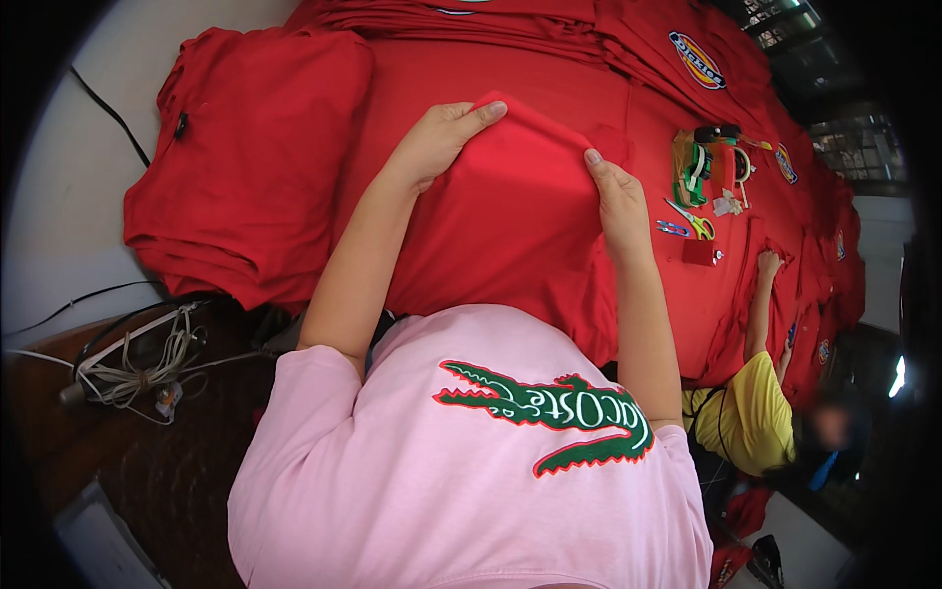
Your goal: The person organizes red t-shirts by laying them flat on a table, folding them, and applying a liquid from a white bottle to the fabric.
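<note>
The person's left hand (442,142) and right hand (620,201) pinch one red cloth (530,182), its long axis running bodyward. Right of both lies one pair of scissors (703,228).

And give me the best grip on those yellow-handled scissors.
I'd take the scissors by their yellow handles, coming from above on the right, perhaps with the right hand once it frees the red cloth. They lie with blades pointing away and left; blue snips sit left, and a red block sits on the near side.
</note>
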The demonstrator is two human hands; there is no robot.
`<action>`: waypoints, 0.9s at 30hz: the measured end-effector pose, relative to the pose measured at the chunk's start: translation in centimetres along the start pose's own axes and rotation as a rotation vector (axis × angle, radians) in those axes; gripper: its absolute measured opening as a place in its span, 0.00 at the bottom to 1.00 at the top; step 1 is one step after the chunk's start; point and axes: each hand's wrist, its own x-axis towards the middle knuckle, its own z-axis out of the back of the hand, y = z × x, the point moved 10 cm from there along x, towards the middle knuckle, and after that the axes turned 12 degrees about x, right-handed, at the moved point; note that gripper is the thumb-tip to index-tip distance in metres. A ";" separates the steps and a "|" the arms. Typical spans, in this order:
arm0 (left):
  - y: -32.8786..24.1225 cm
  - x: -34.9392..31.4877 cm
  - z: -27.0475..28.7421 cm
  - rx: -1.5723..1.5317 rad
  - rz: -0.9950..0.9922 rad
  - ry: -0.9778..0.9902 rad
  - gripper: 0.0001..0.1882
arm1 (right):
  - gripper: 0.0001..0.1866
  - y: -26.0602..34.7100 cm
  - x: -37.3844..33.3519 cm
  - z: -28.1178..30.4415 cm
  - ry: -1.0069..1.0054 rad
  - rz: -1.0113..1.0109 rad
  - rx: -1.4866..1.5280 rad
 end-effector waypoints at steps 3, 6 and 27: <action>0.5 0.2 -0.1 -0.063 0.017 0.003 0.23 | 0.19 0.2 0.1 -0.1 0.003 0.008 -0.001; 0.7 0.2 -0.2 -0.107 0.025 0.002 0.24 | 0.19 0.3 0.4 0.5 -0.021 0.027 -0.055; 8.3 -0.2 -11.6 -0.870 -0.177 0.307 0.19 | 0.12 3.5 -9.2 -13.7 0.213 1.024 -0.900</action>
